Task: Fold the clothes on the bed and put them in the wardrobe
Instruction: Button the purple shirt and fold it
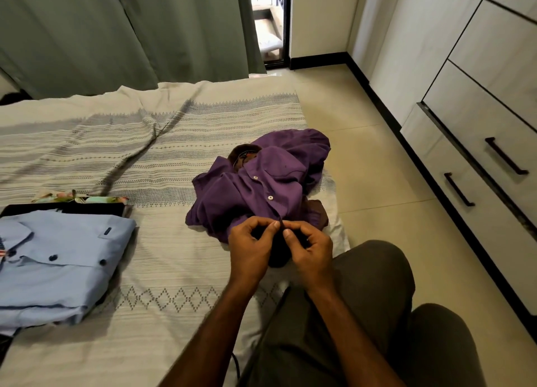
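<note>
The crumpled purple button-up cotton shirt (258,180) is lying bunched at the striped bed's (116,142) near edge. Its front placket is being pinched by the left hand (252,245) and the right hand (311,248), probably at a button. If it is tugged, the heap is likely being dragged floorward.

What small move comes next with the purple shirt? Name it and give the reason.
Probably finish fastening the placket at the hem. Both hands, left hand and right hand, pinch the purple shirt at its near edge, and the shirt lies crumpled, not yet folded like the blue shirt beside it.
</note>
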### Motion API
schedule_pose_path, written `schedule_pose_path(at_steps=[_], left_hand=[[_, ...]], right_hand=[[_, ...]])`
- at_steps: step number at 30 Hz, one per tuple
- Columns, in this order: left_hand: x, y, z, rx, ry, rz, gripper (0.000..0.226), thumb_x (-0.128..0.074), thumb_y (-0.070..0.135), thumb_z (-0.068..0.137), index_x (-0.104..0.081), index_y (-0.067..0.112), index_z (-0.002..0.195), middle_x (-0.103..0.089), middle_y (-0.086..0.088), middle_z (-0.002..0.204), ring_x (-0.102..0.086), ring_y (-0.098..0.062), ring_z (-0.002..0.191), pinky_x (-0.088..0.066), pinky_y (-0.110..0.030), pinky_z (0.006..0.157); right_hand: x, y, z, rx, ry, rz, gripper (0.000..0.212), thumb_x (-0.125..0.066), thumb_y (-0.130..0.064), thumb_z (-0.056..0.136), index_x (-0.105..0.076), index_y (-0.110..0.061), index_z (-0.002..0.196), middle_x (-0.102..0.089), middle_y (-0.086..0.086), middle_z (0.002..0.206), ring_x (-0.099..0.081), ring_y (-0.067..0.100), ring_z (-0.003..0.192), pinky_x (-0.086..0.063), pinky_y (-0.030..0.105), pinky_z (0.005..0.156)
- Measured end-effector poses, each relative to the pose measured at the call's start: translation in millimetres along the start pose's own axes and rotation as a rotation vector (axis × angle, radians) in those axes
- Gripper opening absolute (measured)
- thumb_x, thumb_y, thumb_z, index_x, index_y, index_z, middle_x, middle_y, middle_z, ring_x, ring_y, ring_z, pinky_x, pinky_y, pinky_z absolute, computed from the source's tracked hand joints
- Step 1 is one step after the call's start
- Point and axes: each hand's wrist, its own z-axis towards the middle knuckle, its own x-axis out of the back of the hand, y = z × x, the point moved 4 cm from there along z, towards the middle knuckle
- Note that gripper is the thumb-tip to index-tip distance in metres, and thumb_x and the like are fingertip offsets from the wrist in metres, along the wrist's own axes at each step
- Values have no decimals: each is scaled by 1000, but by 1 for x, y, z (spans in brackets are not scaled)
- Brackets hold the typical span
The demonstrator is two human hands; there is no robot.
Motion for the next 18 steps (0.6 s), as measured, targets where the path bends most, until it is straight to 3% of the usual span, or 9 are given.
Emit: schedule_pose_path(at_steps=[4, 9, 14, 18], left_hand=[[1, 3, -3, 57, -9, -102, 5, -74, 7, 89, -76, 8, 84, -75, -6, 80, -73, -24, 80, -60, -36, 76], [4, 7, -3, 49, -123, -104, 13, -66, 4, 94, -77, 5, 86, -75, -8, 79, -72, -20, 76, -58, -27, 70], [6, 4, -1, 49, -183, -109, 18, -61, 7, 98, -76, 4, 90, -75, -12, 82, -73, -30, 82, -59, -40, 76], [5, 7, -5, 50, -197, -100, 14, -65, 13, 97, -77, 8, 91, -76, -8, 84, -74, -25, 85, -61, -36, 78]], right_hand=[[1, -4, 0, 34, -2, 16, 32, -72, -4, 89, -74, -35, 96, -76, -18, 95, -72, 6, 93, -57, 23, 82], [4, -2, -1, 55, 33, 12, 19, -81, -10, 83, -77, -25, 95, -76, -9, 92, -73, 12, 90, -60, 34, 81], [3, -6, -2, 33, 35, -18, 24, -83, -12, 81, -74, -32, 91, -76, -11, 89, -73, 9, 86, -61, 34, 78], [4, -8, -4, 81, 27, -97, 21, -81, -11, 83, -74, -29, 93, -74, -14, 89, -71, 5, 87, -60, 29, 77]])
